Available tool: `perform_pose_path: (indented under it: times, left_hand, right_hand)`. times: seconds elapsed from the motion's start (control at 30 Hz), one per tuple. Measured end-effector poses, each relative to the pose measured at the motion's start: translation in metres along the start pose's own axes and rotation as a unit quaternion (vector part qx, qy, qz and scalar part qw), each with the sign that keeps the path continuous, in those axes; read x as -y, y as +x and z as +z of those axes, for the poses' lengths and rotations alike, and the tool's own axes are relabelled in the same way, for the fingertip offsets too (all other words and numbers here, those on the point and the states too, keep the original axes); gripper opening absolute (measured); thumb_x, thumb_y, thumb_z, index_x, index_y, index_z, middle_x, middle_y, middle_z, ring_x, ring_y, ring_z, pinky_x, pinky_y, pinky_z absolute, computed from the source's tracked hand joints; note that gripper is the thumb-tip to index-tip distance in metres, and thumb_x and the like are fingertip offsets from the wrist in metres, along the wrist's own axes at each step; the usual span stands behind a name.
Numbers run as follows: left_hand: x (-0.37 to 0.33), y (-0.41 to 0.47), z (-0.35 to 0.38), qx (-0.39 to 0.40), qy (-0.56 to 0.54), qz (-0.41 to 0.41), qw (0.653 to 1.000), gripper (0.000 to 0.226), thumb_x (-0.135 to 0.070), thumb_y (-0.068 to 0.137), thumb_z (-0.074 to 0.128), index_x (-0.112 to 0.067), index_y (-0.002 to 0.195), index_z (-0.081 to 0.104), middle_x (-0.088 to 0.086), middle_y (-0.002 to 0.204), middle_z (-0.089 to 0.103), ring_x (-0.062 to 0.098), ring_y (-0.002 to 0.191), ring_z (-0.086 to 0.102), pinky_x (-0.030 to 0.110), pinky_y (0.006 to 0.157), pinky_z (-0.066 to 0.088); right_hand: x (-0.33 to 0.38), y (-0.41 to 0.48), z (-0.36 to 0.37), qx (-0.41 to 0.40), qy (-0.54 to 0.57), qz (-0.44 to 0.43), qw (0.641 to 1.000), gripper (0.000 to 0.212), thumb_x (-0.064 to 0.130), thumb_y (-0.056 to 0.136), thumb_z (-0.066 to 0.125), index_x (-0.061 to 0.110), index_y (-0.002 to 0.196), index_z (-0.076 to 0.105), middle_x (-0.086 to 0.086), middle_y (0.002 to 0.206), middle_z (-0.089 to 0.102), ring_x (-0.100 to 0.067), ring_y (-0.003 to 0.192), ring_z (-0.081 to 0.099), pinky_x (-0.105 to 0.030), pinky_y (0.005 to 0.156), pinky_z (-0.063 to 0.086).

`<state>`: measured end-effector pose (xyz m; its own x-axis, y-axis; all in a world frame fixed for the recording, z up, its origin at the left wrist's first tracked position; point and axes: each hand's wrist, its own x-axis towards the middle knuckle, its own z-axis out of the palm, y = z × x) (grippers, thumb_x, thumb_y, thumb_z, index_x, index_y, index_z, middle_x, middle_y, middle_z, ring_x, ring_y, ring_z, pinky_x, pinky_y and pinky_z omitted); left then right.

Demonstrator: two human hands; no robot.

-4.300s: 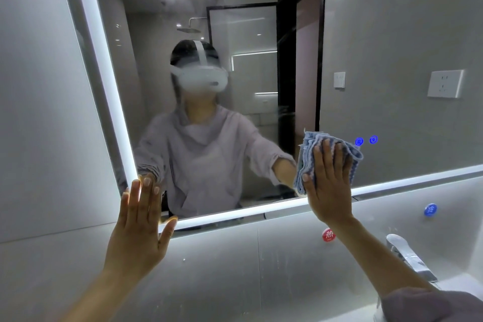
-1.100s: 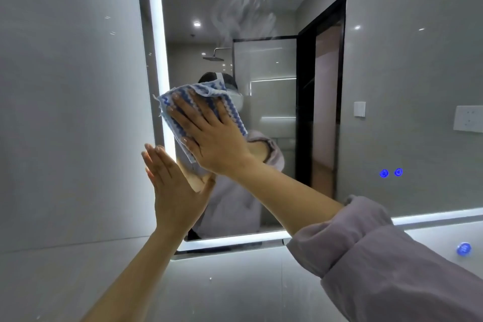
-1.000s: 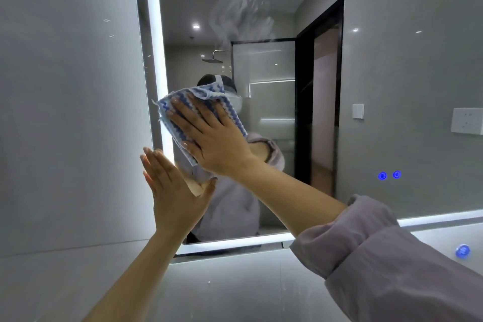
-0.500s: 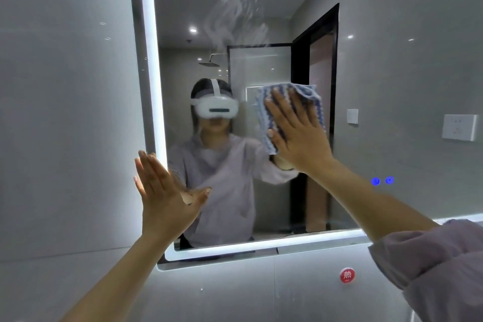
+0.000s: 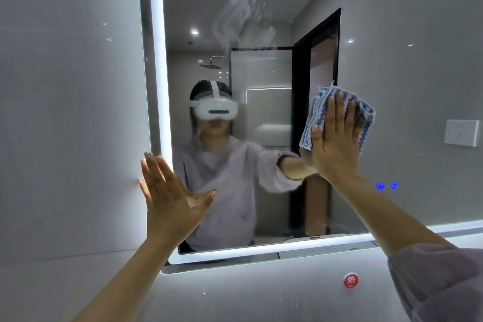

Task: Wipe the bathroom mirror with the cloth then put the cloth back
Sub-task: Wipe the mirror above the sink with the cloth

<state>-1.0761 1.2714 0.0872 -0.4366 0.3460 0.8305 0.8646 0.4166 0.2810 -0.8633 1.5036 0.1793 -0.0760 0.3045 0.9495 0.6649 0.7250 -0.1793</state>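
The grey glossy tiled wall (image 5: 68,112) fills my left side, and on it hangs the big rectangular mirror with a lit white edge strip (image 5: 261,21), a cloudy smear (image 5: 240,15) high on its glass. My left hand (image 5: 171,198) is flat against the mirror's lower left corner, fingers apart, holding nothing. My right hand (image 5: 337,144) presses the folded blue-and-white striped cloth (image 5: 337,115) flat to the glass right of centre, fingers spread over it, not clamped round it. I judge the cloth could slide out from under my palm, since only pressure holds it, and my bare left hand may leave prints. Two small blue touch buttons (image 5: 387,185) glow near my wrist; a stray brush might trigger them
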Motion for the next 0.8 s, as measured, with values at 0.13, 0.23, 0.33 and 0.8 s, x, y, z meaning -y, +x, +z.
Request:
perform_pose_path:
  times: [0.13,0.23,0.33,0.8]
  left_hand:
    - [-0.002,0.000,-0.001,0.000,-0.003,-0.007,1.000,0.123,-0.082,0.067,0.034,0.000,0.148,-0.008,0.014,0.155,-0.020,0.034,0.146,-0.012,0.060,0.116,0.011]
    - [-0.003,0.000,-0.002,-0.007,-0.007,-0.007,1.000,0.122,-0.083,0.067,0.034,-0.002,0.147,-0.008,0.012,0.155,-0.019,0.034,0.146,-0.011,0.060,0.116,0.011]
    - [-0.002,0.000,-0.002,-0.006,-0.006,-0.009,1.000,0.122,-0.083,0.067,0.033,-0.001,0.148,-0.007,0.014,0.156,-0.016,0.034,0.146,-0.010,0.060,0.115,0.011]
    - [-0.006,0.000,-0.006,0.002,0.023,-0.007,1.000,0.122,-0.086,0.071,0.027,0.007,0.148,0.005,0.027,0.155,0.004,0.043,0.144,0.008,0.062,0.110,0.026]
  right_hand:
    - [0.021,0.000,0.004,-0.013,0.008,0.024,1.000,0.065,0.049,0.099,0.001,0.014,0.154,0.001,-0.010,0.162,0.004,-0.030,0.149,-0.001,-0.044,0.119,-0.010]
    - [0.046,-0.001,0.006,-0.008,0.009,-0.013,1.000,0.065,0.048,0.100,0.005,0.012,0.154,-0.001,-0.012,0.162,0.001,-0.031,0.149,-0.004,-0.046,0.119,-0.009]
    - [0.080,-0.001,0.009,0.011,0.008,-0.073,0.997,0.065,0.045,0.101,0.014,0.012,0.154,-0.004,-0.010,0.162,-0.007,-0.028,0.149,-0.010,-0.050,0.119,-0.007]
    - [0.222,-0.026,0.007,0.096,0.022,-0.276,0.956,0.061,0.040,0.103,0.022,0.017,0.153,-0.004,-0.004,0.162,-0.007,-0.026,0.146,-0.017,-0.044,0.112,-0.027]
